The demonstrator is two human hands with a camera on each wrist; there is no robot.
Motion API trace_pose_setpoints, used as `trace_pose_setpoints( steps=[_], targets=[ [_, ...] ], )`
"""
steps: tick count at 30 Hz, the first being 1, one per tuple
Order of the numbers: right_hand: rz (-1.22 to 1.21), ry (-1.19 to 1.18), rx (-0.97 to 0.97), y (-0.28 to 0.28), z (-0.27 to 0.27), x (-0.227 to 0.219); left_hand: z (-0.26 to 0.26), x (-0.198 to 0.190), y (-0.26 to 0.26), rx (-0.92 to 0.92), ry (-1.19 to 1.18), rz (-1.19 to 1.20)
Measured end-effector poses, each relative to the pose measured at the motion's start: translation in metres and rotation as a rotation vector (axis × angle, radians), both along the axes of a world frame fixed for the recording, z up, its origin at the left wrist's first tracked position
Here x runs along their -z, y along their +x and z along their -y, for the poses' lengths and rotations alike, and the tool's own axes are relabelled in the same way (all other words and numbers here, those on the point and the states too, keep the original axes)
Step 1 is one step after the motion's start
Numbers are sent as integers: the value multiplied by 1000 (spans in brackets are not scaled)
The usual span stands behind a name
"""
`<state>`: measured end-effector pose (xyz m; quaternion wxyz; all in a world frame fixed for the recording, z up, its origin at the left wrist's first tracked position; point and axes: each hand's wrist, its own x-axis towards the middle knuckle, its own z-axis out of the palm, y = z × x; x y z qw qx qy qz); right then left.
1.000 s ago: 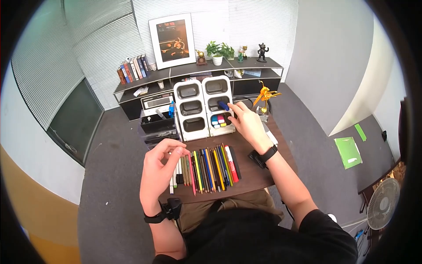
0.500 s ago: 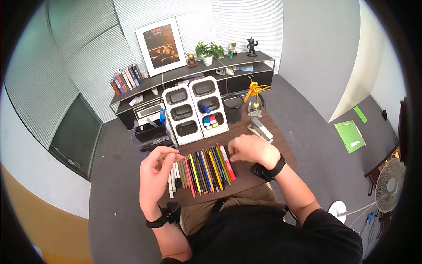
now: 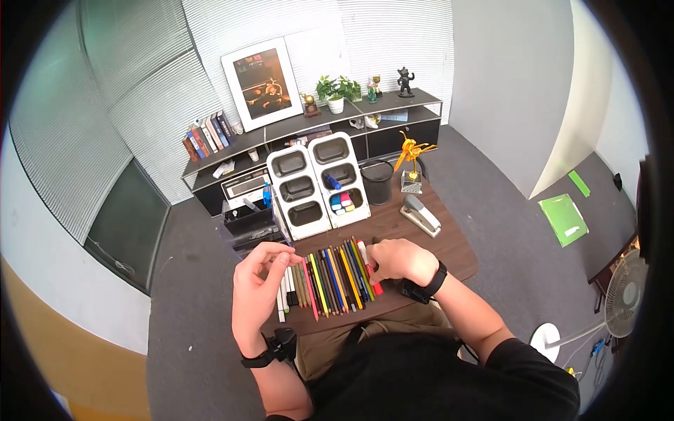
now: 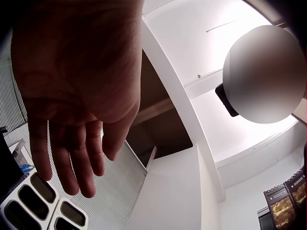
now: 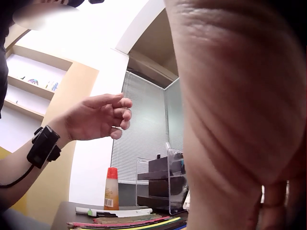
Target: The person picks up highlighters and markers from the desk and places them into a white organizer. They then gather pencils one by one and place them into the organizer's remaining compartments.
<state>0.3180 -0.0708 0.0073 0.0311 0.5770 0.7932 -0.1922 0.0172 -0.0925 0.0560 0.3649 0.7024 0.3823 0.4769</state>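
My right hand [image 3: 401,259] is at the right end of a row of pencils and pens, its fingers bent down over a red-and-white marker [image 3: 377,286]. Its fingertips are hidden, and I cannot tell whether they grip the marker. Left of the row hovers my left hand [image 3: 261,281], fingers loosely bent and holding nothing; the left wrist view shows its bare palm. Colored pencils [image 3: 324,281] lie side by side, with white pens [image 3: 281,302] at the left end. Behind stands a white rack [image 3: 306,228] with black bins. A blue marker [image 3: 333,182] leans in its middle right bin.
Several small colored blocks [image 3: 342,204] sit in the lower right bin. To the right are a stapler [image 3: 421,216], a black mesh cup [image 3: 379,184] and an orange flower ornament [image 3: 414,151]. A dark organizer [image 3: 249,221] stands left of the rack. A red-capped bottle [image 5: 112,188] shows in the right wrist view.
My right hand let go of the blue marker in the middle right bin, then came back down to the right end of the row, onto the red-and-white marker. The left hand stayed nearly still.
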Motion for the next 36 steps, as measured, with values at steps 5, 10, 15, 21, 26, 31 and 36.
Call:
trace_pose_setpoints(
  steps=[5,10,15,21,26,31,36],
  targets=[
    [-41,-12,-41,-10,14,-1,0,-1,1,-1,-7,-4],
    [-11,-59,-45,-14,10,12,4,-6,0,-34,-80,-29],
    [-86,22,36,-6,20,-19,2,-3,0,-29,-62,-31],
    [-418,625,120,18,1,-19,2,-2,2,-8,-33,-33],
    [-687,842,72,12,-14,-38,2,-1,-1,1,-12,11],
    [-698,1240,-54,9,-32,-32,6,-6,-3,-12,-1,10],
    [-829,1103,33,18,-54,2,4,-7,-5,-7,-18,-25]
  ],
)
